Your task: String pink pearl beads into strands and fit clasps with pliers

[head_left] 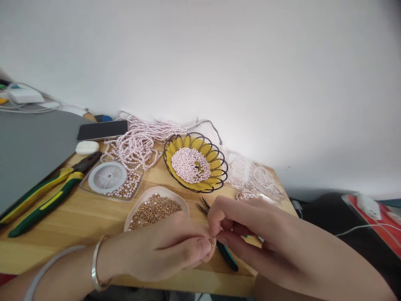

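Observation:
My left hand (pixel 171 251) and my right hand (pixel 250 234) meet over the front of the table, fingertips nearly touching. Between the left thumb and forefinger a few small gold beads (pixel 214 242) peek out. The right thumb and forefinger are pinched beside them, and one or two pale beads (pixel 232 228) show under its fingers; any thread is too fine to make out. Under the hands lie thin-nosed pliers (pixel 228 256) with dark, teal-edged handles, partly hidden. Just behind the left hand, a white dish (pixel 184 205) holds gold beads (pixel 155 210) with a few pale ones.
A yellow wire basket (pixel 216 161) holds loose pink beads. Strings of pink beads (pixel 134 144), a phone (pixel 102 130), a white case (pixel 87 147) and a clear box with a spool (pixel 108 177) stand left. Large green-yellow pliers (pixel 50 205) lie further left. Clear bags (pixel 255 175) lie right.

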`<state>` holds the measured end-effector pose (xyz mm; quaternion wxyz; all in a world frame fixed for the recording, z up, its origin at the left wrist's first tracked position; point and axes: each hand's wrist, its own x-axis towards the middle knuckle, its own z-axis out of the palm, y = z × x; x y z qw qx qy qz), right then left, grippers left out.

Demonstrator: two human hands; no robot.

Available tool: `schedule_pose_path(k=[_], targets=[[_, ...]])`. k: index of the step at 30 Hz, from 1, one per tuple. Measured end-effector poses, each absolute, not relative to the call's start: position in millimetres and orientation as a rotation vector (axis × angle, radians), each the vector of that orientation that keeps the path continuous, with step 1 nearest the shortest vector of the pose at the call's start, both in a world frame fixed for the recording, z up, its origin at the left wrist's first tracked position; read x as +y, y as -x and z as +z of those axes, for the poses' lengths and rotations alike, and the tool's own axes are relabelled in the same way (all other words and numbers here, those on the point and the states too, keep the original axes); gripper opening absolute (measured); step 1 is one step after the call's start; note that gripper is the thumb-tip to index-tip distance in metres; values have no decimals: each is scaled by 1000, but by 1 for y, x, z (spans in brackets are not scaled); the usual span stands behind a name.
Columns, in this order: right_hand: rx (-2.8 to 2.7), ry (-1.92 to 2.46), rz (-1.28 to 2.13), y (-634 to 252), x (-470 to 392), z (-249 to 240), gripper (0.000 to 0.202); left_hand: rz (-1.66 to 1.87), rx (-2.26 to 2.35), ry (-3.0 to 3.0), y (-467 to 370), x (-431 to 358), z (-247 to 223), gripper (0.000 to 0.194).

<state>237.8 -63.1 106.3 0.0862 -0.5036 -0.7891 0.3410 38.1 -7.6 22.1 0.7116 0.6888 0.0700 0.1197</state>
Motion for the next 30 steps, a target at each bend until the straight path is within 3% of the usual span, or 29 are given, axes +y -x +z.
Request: schedule_pose_path(k=[11,30], targets=[[-2320,1239,1076,-239,-55,106,9,254,181,-1577,-37,-9,24,28],[-2323,1275,1097,-238,-54,105,11,284,141,-1628,-38,-6,25,25]])
